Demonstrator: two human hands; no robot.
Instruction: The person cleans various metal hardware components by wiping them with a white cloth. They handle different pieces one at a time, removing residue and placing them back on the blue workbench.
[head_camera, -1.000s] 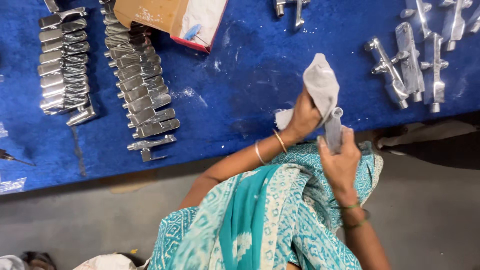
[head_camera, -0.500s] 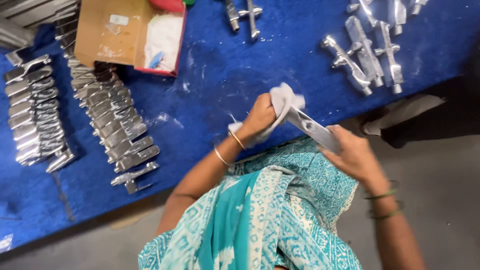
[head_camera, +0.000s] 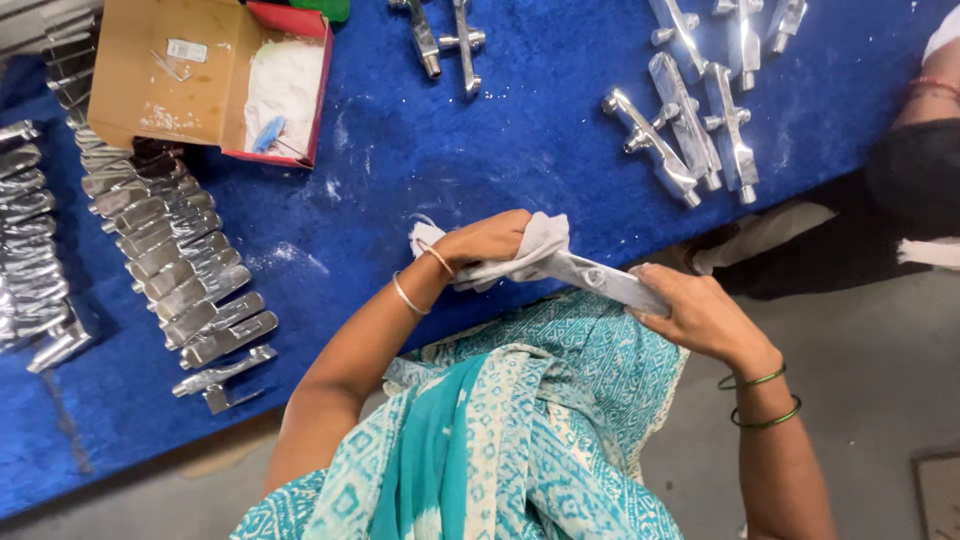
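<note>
At the centre of the frame, just off the near edge of the blue table (head_camera: 420, 170), I see both hands working one metal handle piece (head_camera: 610, 283). Its long axis runs from upper left down to lower right. My left hand (head_camera: 490, 243) is closed around a white cloth (head_camera: 540, 245) wrapped over the upper-left end of the piece; my right hand (head_camera: 700, 315) is closed on its lower-right end, fingers curled under it. The bare stretch of metal shows between the two grips, so the cloth hand sits at one end with the free length lying toward the right hand.

In the upper left of the frame sits an open cardboard box (head_camera: 160, 85), brown with a red edge, holding white wadding and a small blue item; a small pale rectangular label lies on its flap. Down the left side run rows of shiny metal pieces (head_camera: 170, 265), laid side by side. In the upper right lies a loose cluster of similar cast parts (head_camera: 690, 130). At the far right edge another person's arm (head_camera: 930, 95) shows.
</note>
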